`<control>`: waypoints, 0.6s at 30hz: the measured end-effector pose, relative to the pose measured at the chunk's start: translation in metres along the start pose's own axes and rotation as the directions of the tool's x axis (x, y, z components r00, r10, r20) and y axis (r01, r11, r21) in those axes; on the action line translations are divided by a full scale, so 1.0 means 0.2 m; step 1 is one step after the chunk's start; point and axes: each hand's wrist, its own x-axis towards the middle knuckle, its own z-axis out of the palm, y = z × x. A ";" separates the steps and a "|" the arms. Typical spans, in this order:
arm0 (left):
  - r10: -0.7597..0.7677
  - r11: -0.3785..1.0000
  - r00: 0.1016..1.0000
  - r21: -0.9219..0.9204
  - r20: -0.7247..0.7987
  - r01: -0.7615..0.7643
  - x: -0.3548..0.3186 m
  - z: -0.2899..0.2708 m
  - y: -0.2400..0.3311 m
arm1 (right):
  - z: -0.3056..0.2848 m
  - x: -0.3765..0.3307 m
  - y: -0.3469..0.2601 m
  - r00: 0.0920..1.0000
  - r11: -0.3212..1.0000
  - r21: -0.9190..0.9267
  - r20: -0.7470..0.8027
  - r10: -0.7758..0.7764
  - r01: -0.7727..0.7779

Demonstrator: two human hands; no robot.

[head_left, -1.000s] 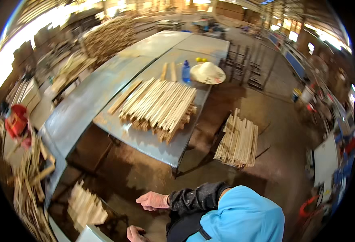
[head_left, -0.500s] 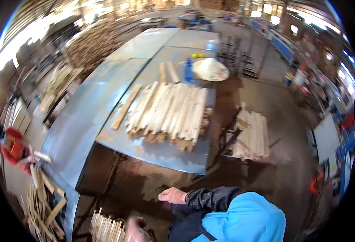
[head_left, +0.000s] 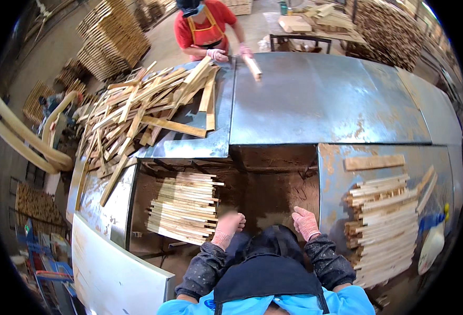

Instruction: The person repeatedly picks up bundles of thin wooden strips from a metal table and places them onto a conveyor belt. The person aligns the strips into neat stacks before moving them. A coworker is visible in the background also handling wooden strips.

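Grey metal tabletop (head_left: 326,105) spreads ahead while both gloved hands hover empty, left hand (head_left: 228,227) with fingers loosely curled beside the stacked wood slats (head_left: 185,207), right hand (head_left: 305,222) fingers apart, seemingly between pickups.

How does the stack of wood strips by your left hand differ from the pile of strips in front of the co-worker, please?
The stack of wood strips lies low in the recess beside the left hand, its strips parallel and neatly layered. The pile of strips sits on the metal table before the co-worker, its strips crossing at many angles and spilling over the edge. The pile spreads wider; the stack is compact. Both are pale, flat, narrow wood strips.
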 end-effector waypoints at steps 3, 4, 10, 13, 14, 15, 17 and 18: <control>-0.029 0.994 0.998 -0.109 -0.054 0.023 0.14 -0.04 0.01 | -0.02 0.24 -0.13 0.993 0.997 -0.030 0.096 -0.072 0.075; -0.048 0.992 0.995 -0.122 -0.093 0.037 0.18 -0.04 0.05 | -0.03 0.33 -0.16 0.987 0.992 -0.091 0.141 -0.073 0.086; -0.073 0.955 0.979 -0.296 -0.190 0.013 0.52 -0.26 0.23 | 0.25 0.58 -0.28 0.967 0.992 -0.108 0.236 0.092 -0.068; -0.039 0.946 0.957 -0.320 -0.286 -0.057 0.71 -0.39 0.49 | 0.39 0.71 -0.34 0.948 0.979 -0.146 0.264 0.177 -0.142; 0.019 0.894 0.950 -0.420 -0.311 -0.156 0.89 -0.50 0.45 | 0.45 0.75 -0.37 0.943 0.975 -0.146 0.265 0.200 -0.166; 0.078 0.904 0.943 -0.377 -0.322 -0.203 1.07 -0.64 0.44 | 0.50 0.79 -0.40 0.940 0.971 -0.145 0.259 0.222 -0.190; 0.086 0.910 0.899 -0.333 -0.430 -0.247 1.29 -0.73 0.71 | 0.54 0.94 -0.39 0.939 0.964 -0.163 0.244 0.244 -0.208; 0.146 0.896 0.926 -0.350 -0.349 -0.273 1.48 -0.92 0.68 | 0.58 1.00 -0.40 0.933 0.959 -0.177 0.247 0.263 -0.223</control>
